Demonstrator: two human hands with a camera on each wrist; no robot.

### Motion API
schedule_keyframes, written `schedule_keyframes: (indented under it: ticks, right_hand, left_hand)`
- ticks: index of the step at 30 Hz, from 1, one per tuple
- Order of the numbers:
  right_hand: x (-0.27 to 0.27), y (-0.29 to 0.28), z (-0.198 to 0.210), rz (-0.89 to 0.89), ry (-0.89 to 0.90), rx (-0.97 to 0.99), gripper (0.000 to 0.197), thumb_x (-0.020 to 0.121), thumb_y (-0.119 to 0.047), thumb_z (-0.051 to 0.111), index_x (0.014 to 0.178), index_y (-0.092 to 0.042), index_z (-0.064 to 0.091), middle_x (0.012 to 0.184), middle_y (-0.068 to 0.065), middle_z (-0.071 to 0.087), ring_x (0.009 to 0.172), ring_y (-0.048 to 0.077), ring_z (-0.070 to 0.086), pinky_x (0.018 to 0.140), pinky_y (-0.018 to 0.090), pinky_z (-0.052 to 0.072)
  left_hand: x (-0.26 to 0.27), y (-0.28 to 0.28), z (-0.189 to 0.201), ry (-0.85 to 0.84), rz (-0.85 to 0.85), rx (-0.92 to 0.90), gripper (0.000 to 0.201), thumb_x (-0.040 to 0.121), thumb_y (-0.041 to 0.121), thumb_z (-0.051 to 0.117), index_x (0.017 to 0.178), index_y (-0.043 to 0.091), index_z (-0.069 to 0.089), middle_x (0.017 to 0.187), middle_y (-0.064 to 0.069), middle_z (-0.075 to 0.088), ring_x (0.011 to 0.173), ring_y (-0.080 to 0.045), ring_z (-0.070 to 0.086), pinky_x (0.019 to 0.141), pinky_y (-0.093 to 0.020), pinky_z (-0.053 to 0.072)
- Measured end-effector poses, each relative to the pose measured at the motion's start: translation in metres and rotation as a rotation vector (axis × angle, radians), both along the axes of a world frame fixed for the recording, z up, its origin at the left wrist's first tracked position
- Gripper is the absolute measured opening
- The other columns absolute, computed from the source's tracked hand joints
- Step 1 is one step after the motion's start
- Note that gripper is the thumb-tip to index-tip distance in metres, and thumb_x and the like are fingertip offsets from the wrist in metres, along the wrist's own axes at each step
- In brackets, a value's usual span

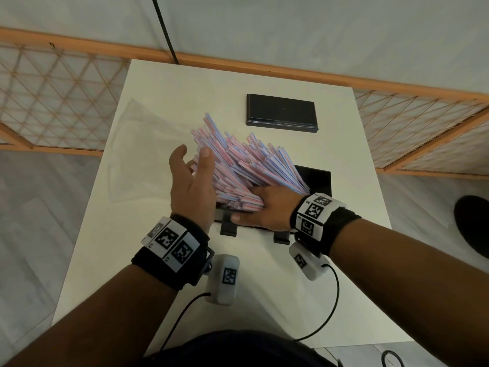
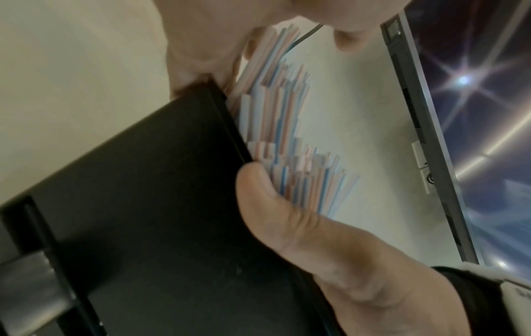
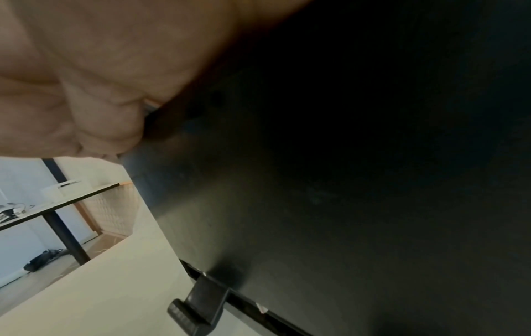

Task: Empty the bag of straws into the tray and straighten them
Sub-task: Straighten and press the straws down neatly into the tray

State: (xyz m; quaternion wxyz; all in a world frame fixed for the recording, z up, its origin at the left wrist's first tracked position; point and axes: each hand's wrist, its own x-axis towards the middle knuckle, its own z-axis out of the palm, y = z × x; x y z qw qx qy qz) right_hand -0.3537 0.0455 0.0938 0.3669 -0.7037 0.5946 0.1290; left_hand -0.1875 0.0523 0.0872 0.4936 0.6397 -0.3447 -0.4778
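One white rectangular table (image 1: 164, 260) carries all items. One clear empty plastic bag (image 1: 143, 144) lies flat at 10 o'clock. One black rectangular lid (image 1: 281, 112) sits at 12 o'clock. One black open tray (image 1: 316, 178) stands at centre, holding one large uncounted heap of pink-and-blue striped straws (image 1: 246, 160), fanned toward 11 o'clock. Left hand (image 1: 191, 181): fingers spread wide, cupping the heap's left side. Right hand (image 1: 267, 210): fingers curled around the near straw ends at the tray edge.

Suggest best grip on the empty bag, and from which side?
Probably pinch the bag at its far-left corner, coming from the table's left. It lies flat and limp left of the straws, so that free corner is clear of them.
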Motion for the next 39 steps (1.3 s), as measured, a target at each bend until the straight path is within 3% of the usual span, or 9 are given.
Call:
schedule_keyframes:
  ticks: [7,9,11,13,19,23,26,33,39]
  right_hand:
    - [0.001,-0.006,0.005,-0.031,-0.088,0.044,0.071,0.072,-0.077,0.065,0.132,-0.040,0.054,0.133,-0.014,0.055,0.127,0.012,0.048,0.107,0.024,0.031]
    - [0.001,-0.008,0.001,-0.076,-0.089,0.062,0.071,0.057,-0.086,0.065,0.116,-0.047,0.060,0.127,-0.017,0.060,0.122,0.012,0.053,0.109,0.031,0.038]
    - [0.000,-0.013,-0.001,-0.141,-0.098,0.084,0.060,0.051,-0.086,0.069,0.093,-0.043,0.067,0.105,-0.018,0.066,0.106,0.012,0.061,0.096,0.030,0.047]
    - [0.000,-0.016,0.003,-0.159,-0.140,0.097,0.047,0.058,-0.076,0.075,0.085,-0.038,0.069,0.088,-0.016,0.068,0.090,0.010,0.064,0.080,0.026,0.047]
    - [0.003,-0.017,0.010,-0.065,-0.157,0.079,0.059,0.062,-0.065,0.081,0.108,-0.032,0.065,0.099,-0.011,0.069,0.093,0.010,0.064,0.086,0.030,0.051]
    - [0.003,-0.017,0.013,-0.058,-0.157,0.077,0.039,0.069,-0.059,0.081,0.088,-0.027,0.068,0.082,-0.007,0.069,0.079,0.010,0.065,0.071,0.026,0.049]
    - [0.005,-0.013,0.011,-0.061,-0.161,0.057,0.046,0.068,-0.059,0.081,0.099,-0.028,0.065,0.093,-0.009,0.068,0.086,0.010,0.063,0.076,0.028,0.050]
    - [0.004,-0.013,0.005,-0.055,-0.094,0.106,0.053,0.066,-0.060,0.082,0.104,-0.028,0.066,0.098,-0.007,0.070,0.092,0.013,0.065,0.089,0.034,0.053]
    - [0.006,-0.010,-0.001,-0.029,-0.083,0.076,0.062,0.066,-0.055,0.084,0.119,-0.032,0.060,0.111,-0.010,0.066,0.102,0.015,0.062,0.096,0.037,0.051]
  left_hand:
    - [-0.002,0.001,-0.001,-0.148,-0.143,-0.022,0.080,0.088,0.073,0.033,0.152,0.026,0.030,0.142,-0.007,0.055,0.126,-0.026,0.055,0.110,-0.043,0.042]
    - [-0.002,0.003,-0.003,-0.187,-0.179,-0.069,0.066,0.098,0.062,0.035,0.150,0.021,0.032,0.134,0.000,0.060,0.116,-0.016,0.058,0.101,-0.026,0.047]
    - [-0.003,0.004,-0.002,-0.184,-0.175,-0.098,0.064,0.100,0.057,0.037,0.151,0.019,0.031,0.128,0.007,0.059,0.108,-0.007,0.058,0.085,-0.008,0.042]
    - [-0.002,0.004,-0.002,-0.162,-0.174,-0.108,0.061,0.101,0.053,0.039,0.151,0.018,0.030,0.121,0.011,0.058,0.101,0.000,0.059,0.082,-0.007,0.041]
    - [-0.004,0.003,-0.008,-0.092,-0.202,-0.186,0.061,0.093,0.056,0.041,0.138,0.015,0.042,0.120,0.006,0.063,0.100,0.010,0.063,0.080,-0.006,0.046]
    - [-0.003,0.005,-0.009,-0.070,-0.151,-0.230,0.062,0.088,0.062,0.047,0.132,0.018,0.045,0.120,0.003,0.064,0.109,-0.007,0.065,0.094,-0.033,0.054]
    - [-0.002,0.006,-0.010,-0.073,-0.141,-0.217,0.063,0.087,0.064,0.047,0.129,0.017,0.047,0.118,0.003,0.064,0.110,-0.011,0.065,0.099,-0.045,0.053]
    - [0.000,0.011,-0.006,0.042,-0.148,-0.195,0.070,0.086,0.061,0.057,0.135,0.012,0.049,0.122,-0.005,0.068,0.112,-0.020,0.067,0.100,-0.054,0.051]
    - [0.000,0.014,-0.001,0.111,-0.147,-0.204,0.060,0.086,0.055,0.059,0.128,0.012,0.056,0.116,-0.002,0.070,0.108,-0.017,0.069,0.095,-0.047,0.055]
